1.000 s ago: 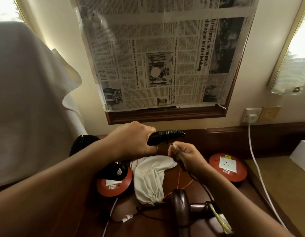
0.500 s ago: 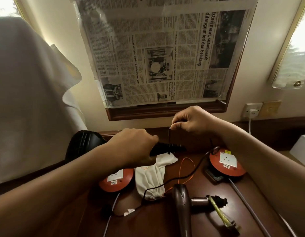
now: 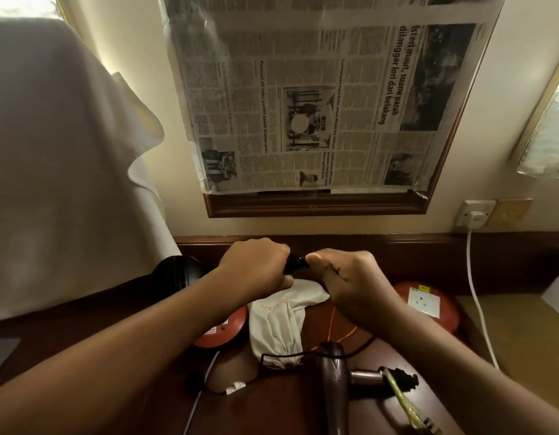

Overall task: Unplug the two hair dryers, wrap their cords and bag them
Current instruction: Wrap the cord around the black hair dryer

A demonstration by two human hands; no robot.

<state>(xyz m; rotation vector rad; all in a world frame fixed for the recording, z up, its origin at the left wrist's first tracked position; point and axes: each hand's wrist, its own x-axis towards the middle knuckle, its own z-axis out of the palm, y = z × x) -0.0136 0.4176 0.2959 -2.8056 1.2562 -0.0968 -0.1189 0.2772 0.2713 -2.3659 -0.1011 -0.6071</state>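
A black plastic hair dryer (image 3: 295, 264) is held raised above the dark polished wooden desk (image 3: 271, 406), just in front of the wall, so that its cord can be wound around the handle without catching on anything below. The left hand (image 3: 256, 266) is clenched around the handle, and only a short black stub shows between the two fists; the dryer's rounded black body (image 3: 177, 273) juts out to the left behind the wrist. The right hand (image 3: 350, 282) is closed into a fist just beside the left, its thumb tip touching the black stub. The thin black cord (image 3: 361, 346) is judged to be pinched inside it, since a slack length trails from under the wrist down to the desk, but the pinch itself is hidden by the fingers. The winding step is judged to be under way, with some cord left to take up.

A cream cloth drawstring pouch (image 3: 279, 324) with orange lettering is laid flat directly beneath the hands, its gathered mouth turned toward the person, presumably kept within reach for bagging. A second, bronze-brown hair dryer (image 3: 334, 381) is left lying on the near desk, with its cord bundled at the handle end and a yellow tie (image 3: 400, 400) beside it; it is not yet bagged. Two round red extension reels are set on either side of the pouch, the left one (image 3: 221, 331) partly hidden by the forearm, the right one (image 3: 428, 304) showing an empty socket. A white plug (image 3: 475, 216) remains in the wall socket.
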